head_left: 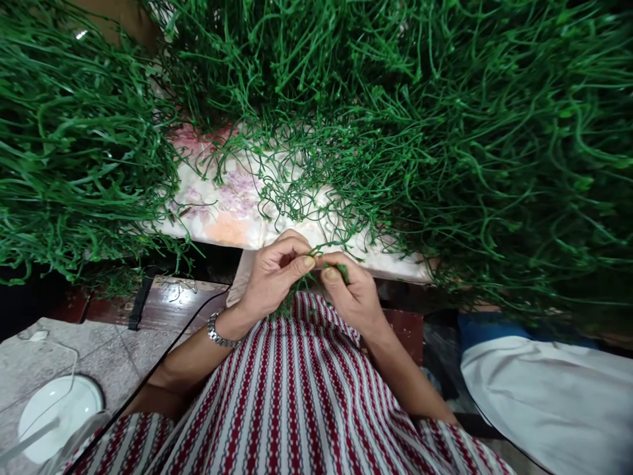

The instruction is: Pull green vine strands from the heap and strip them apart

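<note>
Striped red-and-white patterned garment [297,396] fills the bottom centre of the frame, right up close, and just above it we have two bare hands nearly meeting! Left hand [274,277], thumb and forefinger tips pressed together, pinching at a thin green plastic-looking sprig [343,271]; right hand [353,293], just beside it, thumb laid against a curled forefinger, with the green poking out between them. Exactly how the sprig runs behind those fingers, I cannot tell. On the left wrist, a silver metal-link watch [221,332].

Outward we go: just beyond the fingertips, mid-frame, the edge of a pale tabletop [230,227] with pink, purple and orange flowers, loose curly green strands [306,191] scattered over its middle. And look at those heaps! One bushy green pile [79,145] crowds the upper left, a far bigger green mass [475,132] sweeps across the top and right. Down in the lower left, a round white disc [59,415] on grey floor tiles [103,349]; lower right, draped white cloth [548,396].
</note>
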`<state>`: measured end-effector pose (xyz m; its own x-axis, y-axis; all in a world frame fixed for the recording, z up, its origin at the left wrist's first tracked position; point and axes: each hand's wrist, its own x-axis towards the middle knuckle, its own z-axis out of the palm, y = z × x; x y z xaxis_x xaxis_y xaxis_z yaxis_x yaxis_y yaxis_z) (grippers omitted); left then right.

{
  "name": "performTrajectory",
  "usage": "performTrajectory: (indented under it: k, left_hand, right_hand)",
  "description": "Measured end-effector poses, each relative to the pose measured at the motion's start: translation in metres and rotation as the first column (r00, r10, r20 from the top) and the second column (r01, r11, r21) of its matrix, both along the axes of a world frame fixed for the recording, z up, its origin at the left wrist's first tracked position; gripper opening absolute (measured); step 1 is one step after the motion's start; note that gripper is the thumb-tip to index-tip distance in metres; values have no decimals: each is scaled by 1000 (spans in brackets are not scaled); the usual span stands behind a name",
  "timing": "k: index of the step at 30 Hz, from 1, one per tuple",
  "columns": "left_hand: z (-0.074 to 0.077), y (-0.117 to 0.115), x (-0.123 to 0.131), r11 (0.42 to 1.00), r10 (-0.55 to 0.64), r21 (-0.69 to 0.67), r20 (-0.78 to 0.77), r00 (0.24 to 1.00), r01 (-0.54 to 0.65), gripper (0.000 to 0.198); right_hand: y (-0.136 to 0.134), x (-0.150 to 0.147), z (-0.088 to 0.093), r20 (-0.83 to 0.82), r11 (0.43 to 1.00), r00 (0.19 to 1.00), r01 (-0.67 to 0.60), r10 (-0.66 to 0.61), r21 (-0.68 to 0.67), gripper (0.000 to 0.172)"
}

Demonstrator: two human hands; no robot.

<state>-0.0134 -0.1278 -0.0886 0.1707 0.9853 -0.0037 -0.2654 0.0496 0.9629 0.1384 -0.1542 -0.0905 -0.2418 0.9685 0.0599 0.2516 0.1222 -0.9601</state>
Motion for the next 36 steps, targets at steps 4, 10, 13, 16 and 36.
performTrajectory:
  k: [4, 10, 13, 16, 36]
  left_hand:
    - [-4, -3, 3, 999, 35, -3, -24, 999, -35, 7]
    - [-5, -4, -1, 999, 37, -26, -3, 999, -37, 7]
    - [-3, -4, -5, 999, 28, -34, -14, 1000, -28, 4]
    - [-1, -4, -5, 998, -13, -61, 79, 997, 18, 5]
    - [16, 7, -18, 926, -167, -286, 270, 948, 244, 19]
  right_hand:
    - [-1, -14, -6, 41, 999, 999, 11, -13, 43, 24]
    - [-3, -17, -8, 44, 984, 990, 125, -131, 124, 7]
    - [-1, -10, -4, 114, 979, 986, 97, -119, 181, 5]
    - [3, -4, -2, 131, 985, 991, -19, -4, 174, 3]
    - [8, 18, 3, -257, 948, 913, -314, 315, 48, 12]
